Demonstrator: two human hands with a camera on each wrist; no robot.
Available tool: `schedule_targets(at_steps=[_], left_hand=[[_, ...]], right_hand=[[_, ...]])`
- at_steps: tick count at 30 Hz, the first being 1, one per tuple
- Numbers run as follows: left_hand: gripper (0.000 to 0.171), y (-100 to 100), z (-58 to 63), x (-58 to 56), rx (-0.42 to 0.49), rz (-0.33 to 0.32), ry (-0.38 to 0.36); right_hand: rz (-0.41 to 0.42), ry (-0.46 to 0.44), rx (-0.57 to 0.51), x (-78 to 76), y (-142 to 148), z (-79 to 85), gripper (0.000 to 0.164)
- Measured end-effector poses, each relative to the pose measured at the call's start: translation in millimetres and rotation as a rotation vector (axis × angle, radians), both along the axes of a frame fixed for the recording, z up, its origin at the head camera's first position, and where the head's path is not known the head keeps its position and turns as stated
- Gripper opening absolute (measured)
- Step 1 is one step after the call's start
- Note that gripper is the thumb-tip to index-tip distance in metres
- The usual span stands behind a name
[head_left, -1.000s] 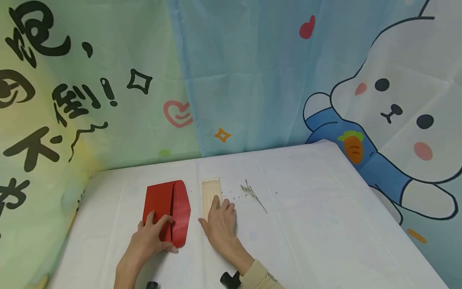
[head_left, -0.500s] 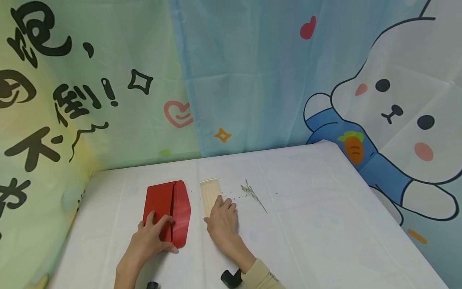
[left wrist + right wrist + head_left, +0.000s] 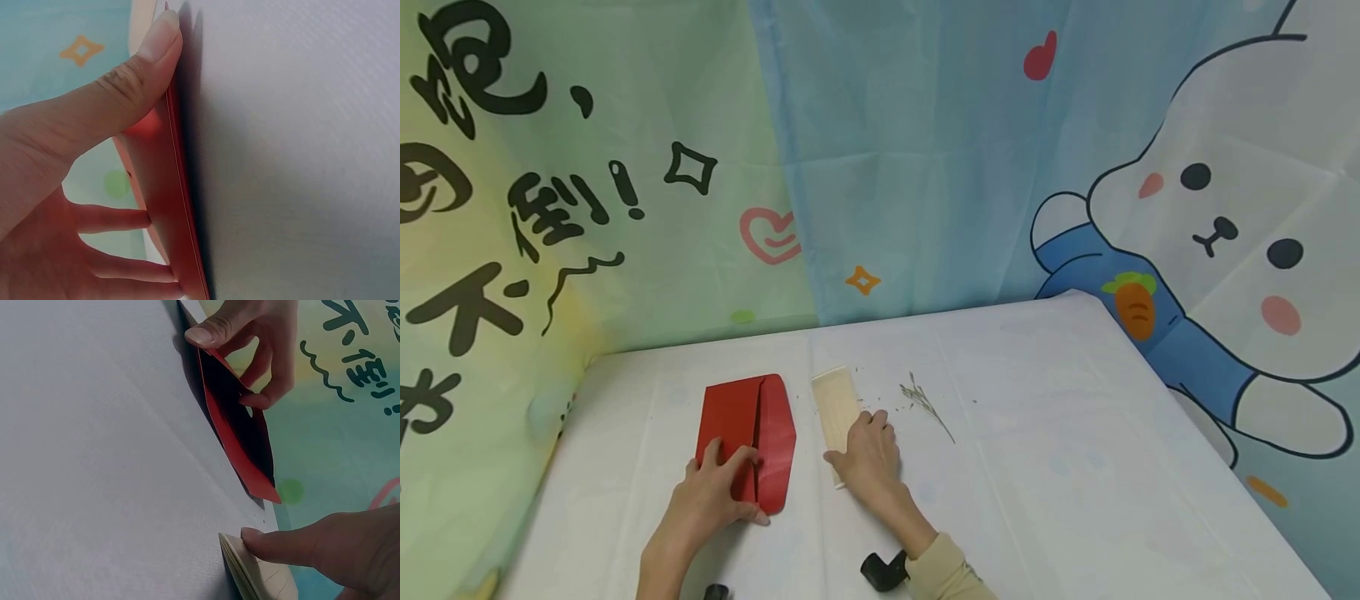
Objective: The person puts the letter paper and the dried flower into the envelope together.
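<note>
In the head view a red envelope (image 3: 730, 408) lies on the white cloth with its flap (image 3: 777, 450) folded out to the right. My left hand (image 3: 703, 496) holds it, fingers on its front and thumb at the near edge. The envelope's mouth (image 3: 240, 425) gapes in the right wrist view, where a left fingertip lifts one side. Right of the envelope, my right hand (image 3: 872, 458) grips a cream folded sheet of paper (image 3: 833, 400) between thumb and fingers. Several paper layers (image 3: 240, 569) show at its end in the right wrist view.
A dried sprig (image 3: 928, 404) lies to the right of the paper, with small dark crumbs near it. Black wrist gear (image 3: 883, 571) shows by the right sleeve. A printed curtain (image 3: 925, 167) hangs behind the white-covered table (image 3: 1060, 467).
The folded paper has turned, its far end swinging left and its near end coming into sight. My right hand has shifted slightly right. My left hand and the envelope stay put.
</note>
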State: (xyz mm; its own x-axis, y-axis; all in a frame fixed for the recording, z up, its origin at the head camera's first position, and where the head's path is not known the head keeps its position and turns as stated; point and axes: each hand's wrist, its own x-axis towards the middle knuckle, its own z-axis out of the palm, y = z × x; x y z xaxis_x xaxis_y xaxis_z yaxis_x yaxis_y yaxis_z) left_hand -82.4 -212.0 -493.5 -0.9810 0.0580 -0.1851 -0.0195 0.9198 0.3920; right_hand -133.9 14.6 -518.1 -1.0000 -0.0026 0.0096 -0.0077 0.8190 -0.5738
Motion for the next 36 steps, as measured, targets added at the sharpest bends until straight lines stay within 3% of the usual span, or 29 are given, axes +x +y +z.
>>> schedule_targets(at_steps=[6,14,19,25,29,36], left_hand=[[0.078,1,0.0,-1.4,0.000,0.009,-0.013],[0.079,1,-0.2,-1.5,-0.001,0.015,-0.022],[0.078,0,0.5,-0.4,0.002,0.009,-0.009],[0.078,-1,-0.2,0.5,0.004,0.002,0.004],[0.079,0,-0.1,0.1,0.003,0.005,0.006],[0.081,0,-0.5,-1.8,-0.001,0.013,-0.008]], right_hand=[[-0.026,0.017,-0.040,-1.3,5,-1.6,0.055],[-0.073,0.001,-0.182,-6.6,21,1.6,0.025],[-0.058,-0.073,-0.288,-11.0,31,2.6,0.022],[0.077,-0.142,-0.464,-14.3,39,-0.7,0.023],[0.129,-0.189,-0.500,-16.4,41,-2.2,0.025],[0.123,-0.209,-0.504,-17.5,40,-0.9,0.024]])
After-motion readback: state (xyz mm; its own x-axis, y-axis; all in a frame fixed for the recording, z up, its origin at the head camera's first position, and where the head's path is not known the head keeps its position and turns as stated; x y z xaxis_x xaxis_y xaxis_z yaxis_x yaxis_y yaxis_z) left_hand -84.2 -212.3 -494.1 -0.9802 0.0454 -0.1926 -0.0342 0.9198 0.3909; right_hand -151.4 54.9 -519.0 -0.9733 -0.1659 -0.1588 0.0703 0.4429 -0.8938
